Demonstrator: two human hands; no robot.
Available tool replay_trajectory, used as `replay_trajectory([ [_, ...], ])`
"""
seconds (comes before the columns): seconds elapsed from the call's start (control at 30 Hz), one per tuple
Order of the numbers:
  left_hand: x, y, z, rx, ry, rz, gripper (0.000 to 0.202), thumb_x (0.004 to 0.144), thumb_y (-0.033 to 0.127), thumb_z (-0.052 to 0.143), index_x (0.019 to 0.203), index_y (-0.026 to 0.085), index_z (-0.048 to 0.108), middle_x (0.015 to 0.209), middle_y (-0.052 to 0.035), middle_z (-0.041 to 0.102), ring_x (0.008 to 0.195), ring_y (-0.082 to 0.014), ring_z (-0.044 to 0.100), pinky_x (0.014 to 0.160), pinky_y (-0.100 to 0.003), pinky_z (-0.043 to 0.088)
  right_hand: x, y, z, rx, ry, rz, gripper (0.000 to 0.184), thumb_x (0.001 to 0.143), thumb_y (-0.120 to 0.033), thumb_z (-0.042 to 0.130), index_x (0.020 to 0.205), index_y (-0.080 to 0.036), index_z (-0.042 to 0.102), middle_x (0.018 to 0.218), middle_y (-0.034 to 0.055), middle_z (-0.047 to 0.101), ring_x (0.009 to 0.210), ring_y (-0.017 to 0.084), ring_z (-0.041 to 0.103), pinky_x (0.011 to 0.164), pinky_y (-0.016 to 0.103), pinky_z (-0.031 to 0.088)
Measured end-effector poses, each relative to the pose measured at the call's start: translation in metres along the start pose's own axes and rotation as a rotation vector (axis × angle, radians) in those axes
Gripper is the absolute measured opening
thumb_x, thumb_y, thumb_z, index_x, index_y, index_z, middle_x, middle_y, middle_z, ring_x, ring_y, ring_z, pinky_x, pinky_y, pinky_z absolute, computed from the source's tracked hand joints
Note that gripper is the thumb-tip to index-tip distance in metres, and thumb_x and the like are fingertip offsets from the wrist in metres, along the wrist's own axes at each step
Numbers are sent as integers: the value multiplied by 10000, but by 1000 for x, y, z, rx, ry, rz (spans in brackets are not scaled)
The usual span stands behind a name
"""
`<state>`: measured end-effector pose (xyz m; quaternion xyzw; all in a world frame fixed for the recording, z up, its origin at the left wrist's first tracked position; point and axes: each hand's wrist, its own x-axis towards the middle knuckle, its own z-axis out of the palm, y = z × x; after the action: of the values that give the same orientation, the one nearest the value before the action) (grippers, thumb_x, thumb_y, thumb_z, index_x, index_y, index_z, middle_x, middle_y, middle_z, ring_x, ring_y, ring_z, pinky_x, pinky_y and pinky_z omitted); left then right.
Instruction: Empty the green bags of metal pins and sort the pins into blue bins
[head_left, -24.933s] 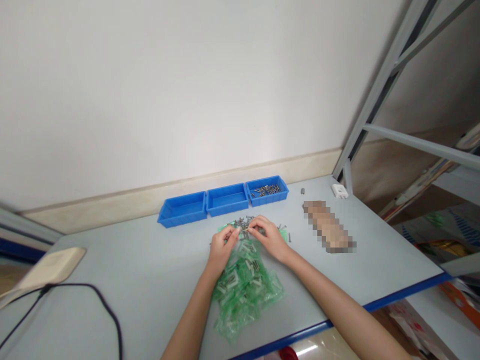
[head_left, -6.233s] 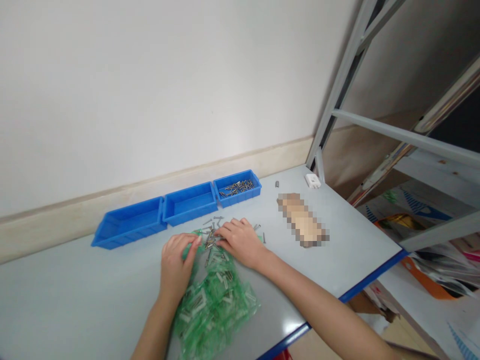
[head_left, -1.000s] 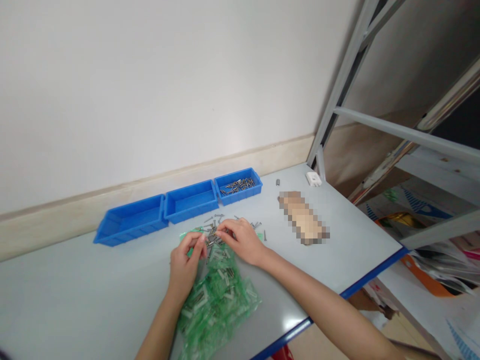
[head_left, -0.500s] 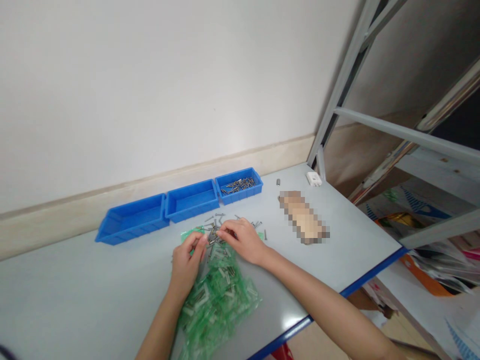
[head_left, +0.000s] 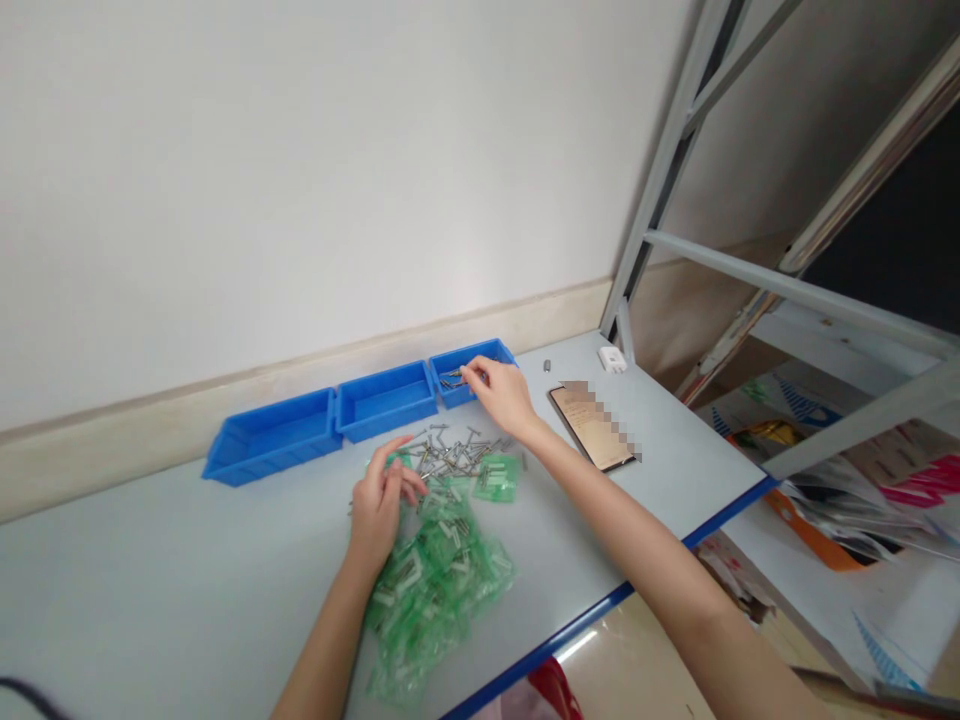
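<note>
My right hand (head_left: 501,390) reaches over the right blue bin (head_left: 480,350), thumb and fingers pinched together above its screws (head_left: 452,378). Whatever lies between those fingertips is too small to make out. On the left side of a heap of loose metal screws (head_left: 454,455), my left hand (head_left: 379,505) rests with its fingers apart and slightly curled, holding nothing visible. Beside and below it lies a pile of green-tinted plastic bags (head_left: 435,600) with small white and metal pieces inside. One small green bag (head_left: 496,478) sits apart at the heap's right.
Left of the screw bin stand a middle blue bin (head_left: 386,400) and a left blue bin (head_left: 274,440), along the wall. A phone (head_left: 592,425), a white charger plug (head_left: 612,359) and a small grey piece (head_left: 547,366) lie to the right. A metal frame (head_left: 652,190) rises at the table's right end.
My right hand has moved from the screw heap up and away to the right blue bin. My left hand stays by the heap, its fingers now more spread. The view has shifted slightly.
</note>
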<state>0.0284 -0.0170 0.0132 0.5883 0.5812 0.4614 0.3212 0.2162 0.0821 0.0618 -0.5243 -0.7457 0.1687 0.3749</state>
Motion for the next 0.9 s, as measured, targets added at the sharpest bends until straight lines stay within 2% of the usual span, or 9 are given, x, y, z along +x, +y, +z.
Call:
replay_trajectory([
  [0.13,-1,-3,-3,-33,-51,3,319,776,292,372,1013,171,548,531,22,620,444,-161,533,509,-286,442,26,10,-12,-190,-68,30,288,928,-373,431,995,-182,636,954,81,673,889,205,582,782,302,355],
  [0.23,-2,-5,-5,-65,-53,-1,312,741,248,362,976,168,552,527,18,626,451,-160,534,505,-279,439,14,30,-31,-227,20,-25,315,931,-388,412,1087,-199,609,1064,88,637,1013,226,543,859,345,344],
  [0.3,-2,-5,-6,-90,-53,1,308,736,245,359,965,162,548,530,15,634,451,-159,537,501,-274,435,-8,52,-52,-198,95,-35,315,934,-395,395,1074,-219,616,1068,71,631,1024,222,537,884,363,347],
  [0.4,-3,-5,-4,-115,-77,20,304,752,259,353,964,158,547,546,11,648,451,-159,544,511,-275,440,-55,93,-87,-132,115,-55,364,917,-453,389,938,-226,674,1025,66,635,1014,229,537,922,384,362],
  [0.53,-4,-1,-1,-77,-86,41,343,784,276,348,1014,148,569,513,22,627,445,-153,544,510,-264,441,-122,140,-117,-89,154,64,432,903,-508,368,885,-253,715,1147,67,590,1107,252,492,995,439,329],
  [0.67,-4,2,0,-22,-72,33,378,789,268,346,1049,129,584,415,53,555,402,-146,512,486,-250,439,-160,155,-120,-96,104,120,447,897,-531,363,922,-277,730,1275,57,522,1190,268,431,1041,484,279],
  [0.9,-4,-1,-5,-60,-103,40,344,722,239,332,910,139,601,427,31,596,423,-163,537,497,-268,443,-164,149,-114,-152,36,38,432,910,-508,354,956,-302,730,1325,54,486,1216,275,409,1047,517,272],
])
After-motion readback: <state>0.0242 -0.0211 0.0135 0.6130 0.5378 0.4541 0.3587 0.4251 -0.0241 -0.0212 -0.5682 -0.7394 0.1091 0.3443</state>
